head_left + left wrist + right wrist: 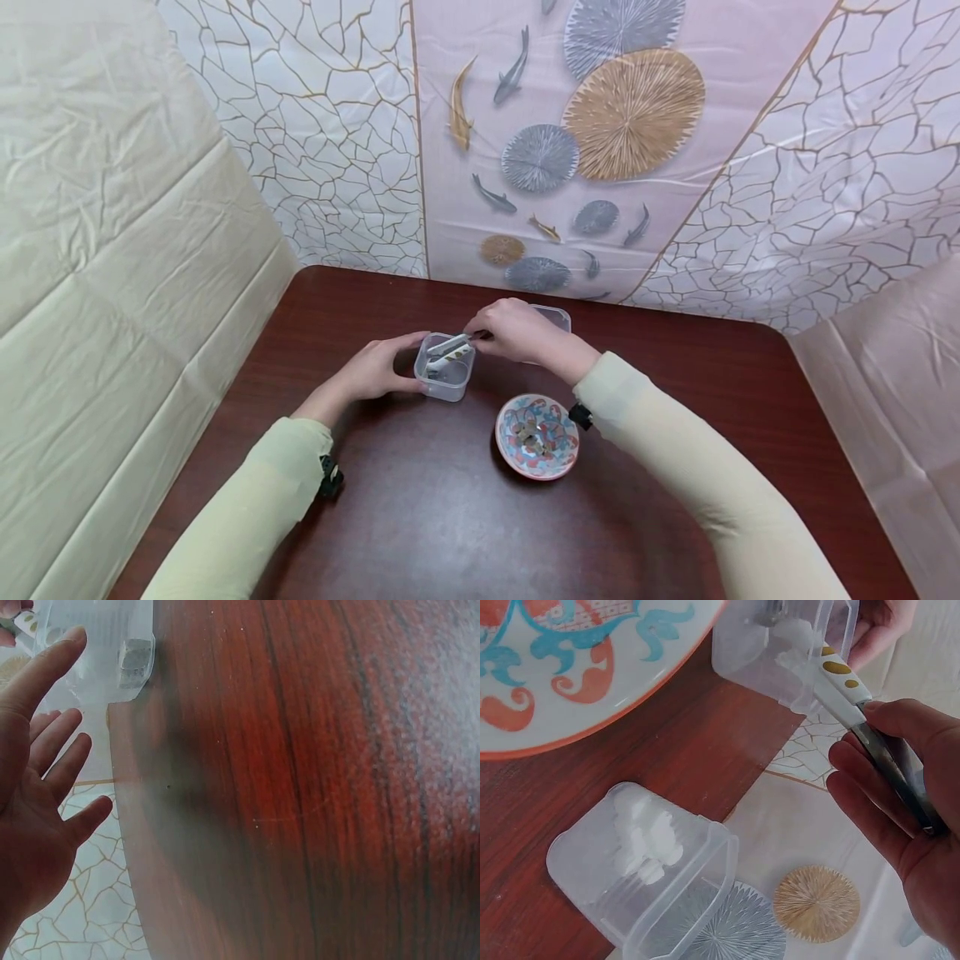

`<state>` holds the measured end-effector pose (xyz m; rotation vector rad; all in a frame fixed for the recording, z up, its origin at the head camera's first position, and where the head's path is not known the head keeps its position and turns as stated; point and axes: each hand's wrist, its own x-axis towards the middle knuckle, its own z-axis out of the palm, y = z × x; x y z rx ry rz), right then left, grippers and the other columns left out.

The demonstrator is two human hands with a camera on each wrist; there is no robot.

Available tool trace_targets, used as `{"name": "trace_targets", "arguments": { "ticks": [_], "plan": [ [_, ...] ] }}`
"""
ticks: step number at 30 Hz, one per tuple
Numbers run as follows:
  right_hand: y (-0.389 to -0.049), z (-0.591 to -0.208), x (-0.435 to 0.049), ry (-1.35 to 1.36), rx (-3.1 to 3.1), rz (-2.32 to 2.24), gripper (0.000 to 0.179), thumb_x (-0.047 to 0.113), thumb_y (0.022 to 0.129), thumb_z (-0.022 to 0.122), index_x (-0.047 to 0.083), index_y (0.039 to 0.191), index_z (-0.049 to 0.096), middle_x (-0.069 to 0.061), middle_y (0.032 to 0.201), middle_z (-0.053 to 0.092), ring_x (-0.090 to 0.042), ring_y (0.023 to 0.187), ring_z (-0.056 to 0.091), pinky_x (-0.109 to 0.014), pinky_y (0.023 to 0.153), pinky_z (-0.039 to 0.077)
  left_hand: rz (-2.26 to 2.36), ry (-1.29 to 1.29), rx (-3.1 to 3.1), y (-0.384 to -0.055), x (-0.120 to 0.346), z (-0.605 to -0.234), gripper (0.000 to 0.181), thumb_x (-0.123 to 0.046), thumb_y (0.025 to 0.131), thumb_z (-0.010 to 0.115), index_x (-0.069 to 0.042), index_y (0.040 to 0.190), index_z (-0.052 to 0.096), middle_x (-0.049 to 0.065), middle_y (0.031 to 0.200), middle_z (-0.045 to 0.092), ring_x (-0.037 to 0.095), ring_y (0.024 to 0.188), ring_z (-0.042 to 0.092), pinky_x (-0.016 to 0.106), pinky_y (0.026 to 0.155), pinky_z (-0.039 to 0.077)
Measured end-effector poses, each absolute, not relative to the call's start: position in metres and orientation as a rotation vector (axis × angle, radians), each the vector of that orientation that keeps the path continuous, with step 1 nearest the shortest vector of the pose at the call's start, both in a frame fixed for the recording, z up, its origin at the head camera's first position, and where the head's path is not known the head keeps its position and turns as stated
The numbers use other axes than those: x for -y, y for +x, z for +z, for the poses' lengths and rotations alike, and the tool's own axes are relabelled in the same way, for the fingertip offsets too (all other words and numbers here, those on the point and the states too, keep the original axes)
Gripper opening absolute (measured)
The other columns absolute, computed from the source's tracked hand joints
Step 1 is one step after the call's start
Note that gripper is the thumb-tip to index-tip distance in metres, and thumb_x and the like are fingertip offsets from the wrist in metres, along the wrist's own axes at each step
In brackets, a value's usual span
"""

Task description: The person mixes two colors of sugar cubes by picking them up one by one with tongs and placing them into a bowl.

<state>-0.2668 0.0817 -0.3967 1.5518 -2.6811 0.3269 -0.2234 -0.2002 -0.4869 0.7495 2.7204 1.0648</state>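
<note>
My left hand (pixel 377 367) holds a small clear plastic container (pixel 447 392) at its left side, thumb on the near side and forefinger on the far side. In the left wrist view its other fingers are spread apart, and a greyish cube (pixel 136 660) shows at the container's bottom. My right hand (pixel 512 331) grips a pair of tongs (pixel 896 776) with dark metal handles and white, gold-spotted arms. The arms reach over the rim into the container, slanting down to the left. What their tips hold is unclear.
A patterned bowl (pixel 517 464) with several small brownish pieces stands below my right wrist. Behind my right hand is a second clear container (pixel 557 316), partly hidden; white lumps (pixel 649 836) show inside it. A patterned cloth backdrop (pixel 337 125) borders the dark wooden table (pixel 420 508).
</note>
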Motion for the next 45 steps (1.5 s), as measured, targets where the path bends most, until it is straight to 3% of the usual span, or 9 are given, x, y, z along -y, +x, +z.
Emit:
{"name": "trace_targets", "arguments": {
  "ticks": [8, 18, 23, 31, 45],
  "plan": [
    [-0.262, -0.391, -0.094, 1.483, 2.736, 0.376, 0.018, 0.013, 0.097, 0.077, 0.007, 0.113, 0.082, -0.006, 0.107, 0.081, -0.02, 0.097, 0.076, -0.044, 0.089, 0.059, 1.046, 0.744, -2.728, -0.225, 0.2, -0.487, 0.086, -0.033, 0.084, 0.093, -0.013, 0.158, 0.054, 0.008, 0.15, 0.064, 0.028, 0.139, 0.059, 0.052, 0.117, 0.045],
    [-0.258, -0.399, -0.089, 1.534, 2.701, 0.304, 0.014, 0.01, 0.094, 0.075, 0.009, 0.107, 0.083, -0.002, 0.097, 0.079, -0.016, 0.082, 0.071, -0.04, 0.076, 0.058, 1.13, 0.911, -2.776, -0.245, 0.211, -0.527, 0.087, -0.051, 0.082, 0.091, -0.022, 0.156, 0.056, 0.005, 0.144, 0.069, 0.024, 0.131, 0.065, 0.046, 0.109, 0.05],
    [-0.256, -0.404, -0.084, 1.555, 2.671, 0.27, 0.013, 0.008, 0.095, 0.075, 0.008, 0.105, 0.083, -0.003, 0.096, 0.079, -0.016, 0.082, 0.072, -0.04, 0.077, 0.058, 1.148, 0.891, -2.743, -0.23, 0.205, -0.5, 0.087, -0.047, 0.082, 0.092, -0.016, 0.155, 0.058, 0.008, 0.143, 0.069, 0.029, 0.131, 0.065, 0.057, 0.108, 0.05],
    [-0.258, -0.408, -0.083, 1.568, 2.65, 0.26, 0.01, 0.008, 0.097, 0.075, 0.008, 0.104, 0.083, -0.004, 0.1, 0.081, -0.02, 0.091, 0.077, -0.042, 0.083, 0.061, 1.084, 0.801, -2.74, -0.223, 0.199, -0.487, 0.086, -0.03, 0.082, 0.094, -0.011, 0.156, 0.055, 0.01, 0.147, 0.066, 0.029, 0.136, 0.062, 0.052, 0.114, 0.047],
    [-0.258, -0.409, -0.086, 1.538, 2.636, 0.413, 0.013, 0.009, 0.097, 0.075, 0.007, 0.108, 0.083, -0.005, 0.103, 0.082, -0.021, 0.095, 0.078, -0.042, 0.086, 0.061, 1.065, 0.774, -2.743, -0.222, 0.198, -0.485, 0.087, -0.031, 0.083, 0.094, -0.011, 0.157, 0.054, 0.009, 0.149, 0.065, 0.029, 0.137, 0.061, 0.052, 0.114, 0.047]
  ]
}}
